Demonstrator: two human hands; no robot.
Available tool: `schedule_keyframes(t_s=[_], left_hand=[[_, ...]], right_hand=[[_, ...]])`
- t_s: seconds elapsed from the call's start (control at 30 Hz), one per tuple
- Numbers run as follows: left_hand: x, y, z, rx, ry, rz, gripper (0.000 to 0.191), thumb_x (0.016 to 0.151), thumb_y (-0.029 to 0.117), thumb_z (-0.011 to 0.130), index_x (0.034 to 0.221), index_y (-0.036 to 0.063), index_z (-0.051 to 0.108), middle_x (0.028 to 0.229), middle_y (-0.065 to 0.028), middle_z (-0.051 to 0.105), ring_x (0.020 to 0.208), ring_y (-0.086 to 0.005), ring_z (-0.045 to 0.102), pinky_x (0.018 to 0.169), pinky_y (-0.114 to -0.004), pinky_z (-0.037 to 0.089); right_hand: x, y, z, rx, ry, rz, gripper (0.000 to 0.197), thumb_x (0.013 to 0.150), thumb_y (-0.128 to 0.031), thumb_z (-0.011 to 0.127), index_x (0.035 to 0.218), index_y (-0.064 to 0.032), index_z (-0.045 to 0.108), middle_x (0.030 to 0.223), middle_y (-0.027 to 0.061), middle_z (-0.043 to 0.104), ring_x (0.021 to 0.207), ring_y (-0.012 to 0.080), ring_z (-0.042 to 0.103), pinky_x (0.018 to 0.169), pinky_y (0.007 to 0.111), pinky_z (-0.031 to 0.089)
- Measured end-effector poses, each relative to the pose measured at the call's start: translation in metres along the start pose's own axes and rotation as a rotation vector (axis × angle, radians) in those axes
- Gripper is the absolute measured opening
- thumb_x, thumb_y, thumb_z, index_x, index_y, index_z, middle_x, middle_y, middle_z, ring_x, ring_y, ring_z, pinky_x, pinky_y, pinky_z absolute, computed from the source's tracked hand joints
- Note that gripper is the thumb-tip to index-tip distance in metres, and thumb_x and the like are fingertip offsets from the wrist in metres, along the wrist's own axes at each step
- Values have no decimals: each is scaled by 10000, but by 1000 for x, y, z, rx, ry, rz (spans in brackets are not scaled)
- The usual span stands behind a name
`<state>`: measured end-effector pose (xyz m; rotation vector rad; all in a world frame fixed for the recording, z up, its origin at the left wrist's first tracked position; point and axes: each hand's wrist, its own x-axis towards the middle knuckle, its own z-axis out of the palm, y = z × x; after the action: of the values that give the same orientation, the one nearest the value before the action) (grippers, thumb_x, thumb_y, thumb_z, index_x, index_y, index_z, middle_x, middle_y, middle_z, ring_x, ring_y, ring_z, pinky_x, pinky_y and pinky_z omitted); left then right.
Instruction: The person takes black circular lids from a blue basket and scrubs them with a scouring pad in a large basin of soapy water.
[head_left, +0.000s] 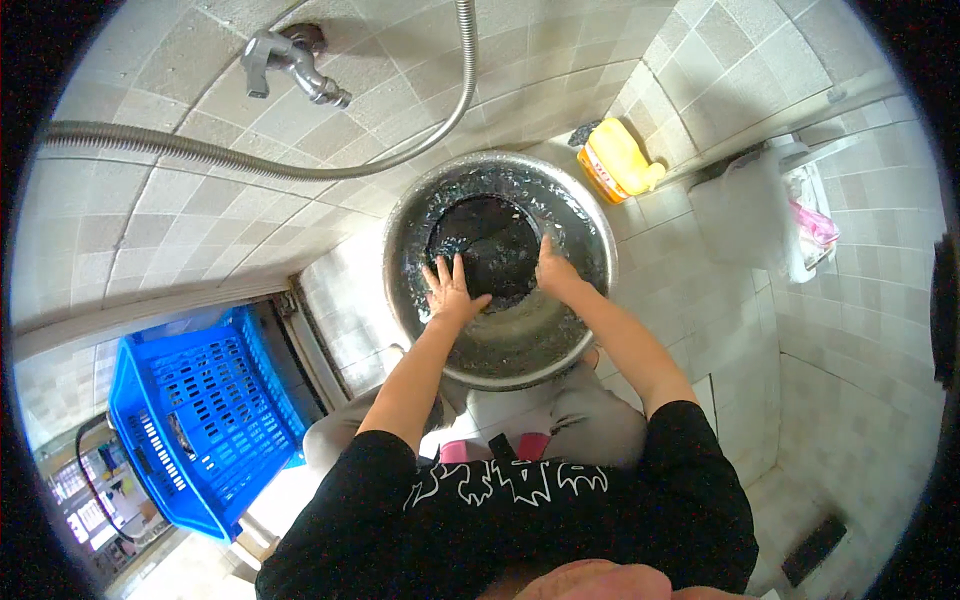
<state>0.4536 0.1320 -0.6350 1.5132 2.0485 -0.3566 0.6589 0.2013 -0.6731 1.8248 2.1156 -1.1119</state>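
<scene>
A large round metal basin (501, 380) of water stands on the tiled floor before me. In it lies a round black object (491, 240), partly under the water; its kind is unclear. My left hand (452, 294) rests with spread fingers on the object's lower left part. At the object's right edge is my right hand (553, 268), its index finger pointing up along the rim and the other fingers curled; whether it grips the rim is hidden.
A yellow plastic bottle (616, 160) lies by the wall behind the basin. A metal tap (296, 67) and flexible metal hose (330, 174) are at the upper left. A blue plastic basket (217, 397) stands left. On the right, a holder contains something pink (816, 225).
</scene>
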Motion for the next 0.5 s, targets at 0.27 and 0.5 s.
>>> schedule_keyframes(t_s=[0.27,0.5], left_hand=[[-4,9,-9,279,45,204,1106,623,566,729,1456,188,108,1512,-137,4,1379,-386,24,1041,-609,180],[11,15,-6,262,-128,257,1009,679,468,733,1452,272,115,1508,-155,-38,1375,-389,76,973,-559,349]], right_hand=[[29,2,-117,-86,542,-215,235,837,-164,523,1015,-20,575,922,222,599,778,379,597,659,469,481],[125,9,-162,-238,440,-382,224,825,-67,459,985,14,593,1038,275,552,957,407,562,813,455,467]])
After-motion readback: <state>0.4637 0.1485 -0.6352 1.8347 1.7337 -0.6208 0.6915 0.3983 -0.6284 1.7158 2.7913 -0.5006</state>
